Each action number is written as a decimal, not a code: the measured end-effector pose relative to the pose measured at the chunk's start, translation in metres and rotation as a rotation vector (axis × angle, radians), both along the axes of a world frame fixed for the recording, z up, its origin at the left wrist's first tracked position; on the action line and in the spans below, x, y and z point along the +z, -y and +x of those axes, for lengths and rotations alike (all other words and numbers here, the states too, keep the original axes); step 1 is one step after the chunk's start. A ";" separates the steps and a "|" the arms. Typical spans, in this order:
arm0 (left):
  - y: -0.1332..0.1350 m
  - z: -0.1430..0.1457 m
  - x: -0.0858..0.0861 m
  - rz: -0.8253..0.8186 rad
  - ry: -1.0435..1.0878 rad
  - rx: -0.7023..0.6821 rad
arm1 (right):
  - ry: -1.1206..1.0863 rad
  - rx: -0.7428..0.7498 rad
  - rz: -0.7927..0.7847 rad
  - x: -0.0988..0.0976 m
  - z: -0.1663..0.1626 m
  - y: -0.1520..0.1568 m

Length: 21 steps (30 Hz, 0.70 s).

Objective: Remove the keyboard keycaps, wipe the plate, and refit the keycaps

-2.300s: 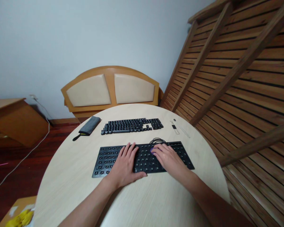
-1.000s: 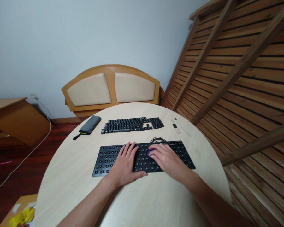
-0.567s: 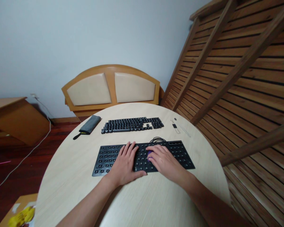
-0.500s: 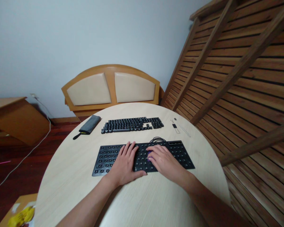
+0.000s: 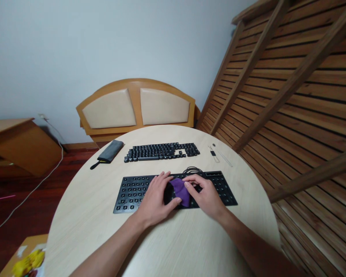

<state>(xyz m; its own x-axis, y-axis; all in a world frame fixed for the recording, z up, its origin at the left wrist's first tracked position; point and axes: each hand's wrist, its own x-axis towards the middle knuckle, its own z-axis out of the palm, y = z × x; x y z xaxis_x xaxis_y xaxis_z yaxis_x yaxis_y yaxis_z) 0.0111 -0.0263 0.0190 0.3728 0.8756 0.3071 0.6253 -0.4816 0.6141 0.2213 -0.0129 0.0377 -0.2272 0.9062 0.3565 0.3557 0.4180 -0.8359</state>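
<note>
A black keyboard base (image 5: pixel 132 190) with its keycaps removed lies on the round pale wooden table (image 5: pixel 167 238) in front of me. Both my hands rest on its middle and grip a purple cloth (image 5: pixel 181 190). My left hand (image 5: pixel 155 196) curls round the cloth's left edge, thumb underneath. My right hand (image 5: pixel 206 192) pinches the cloth's right side with bent fingers. A row of loose black keycaps (image 5: pixel 161 151) laid out in keyboard order sits farther back on the table.
A grey pouch (image 5: pixel 109 152) lies at the back left of the table. Small tools (image 5: pixel 216 152) lie at the back right. A black cable (image 5: pixel 192 169) loops behind the keyboard base. A padded headboard stands behind the table; slatted wood leans on the right.
The purple cloth was almost hidden under my right fingers; now it is pulled out and held between both hands. My left hand has curled from flat to gripping.
</note>
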 end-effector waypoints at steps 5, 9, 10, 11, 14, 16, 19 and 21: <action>0.007 0.018 0.005 -0.289 0.479 0.013 | -0.280 0.117 -0.218 -0.003 -0.009 0.002; 0.004 0.022 0.001 -0.434 0.721 0.061 | -0.340 0.153 -0.278 -0.007 -0.011 0.001; 0.003 0.021 -0.001 -0.455 0.769 0.073 | -0.327 0.165 -0.284 -0.009 -0.011 0.001; 0.002 0.021 -0.002 -0.471 0.812 0.082 | -0.310 0.177 -0.290 -0.011 -0.011 0.000; 0.001 0.020 -0.001 -0.515 0.919 0.108 | -0.279 0.204 -0.311 -0.014 -0.011 0.000; 0.003 0.022 0.001 -0.544 0.961 0.130 | -0.287 0.215 -0.325 -0.015 -0.011 0.001; 0.005 0.025 0.002 -0.541 0.963 0.142 | -0.311 0.223 -0.325 -0.016 -0.011 0.002; 0.004 0.025 0.003 -0.511 0.944 0.136 | -0.296 0.226 -0.298 -0.018 -0.009 0.000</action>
<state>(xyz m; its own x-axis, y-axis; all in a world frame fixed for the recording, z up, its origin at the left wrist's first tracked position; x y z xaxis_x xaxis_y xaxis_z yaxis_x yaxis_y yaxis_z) 0.0365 -0.0302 0.0219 0.0674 0.9977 0.0063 -0.1770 0.0057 0.9842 0.2118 -0.0126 0.0199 -0.3587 0.9182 0.1679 0.0120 0.1844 -0.9828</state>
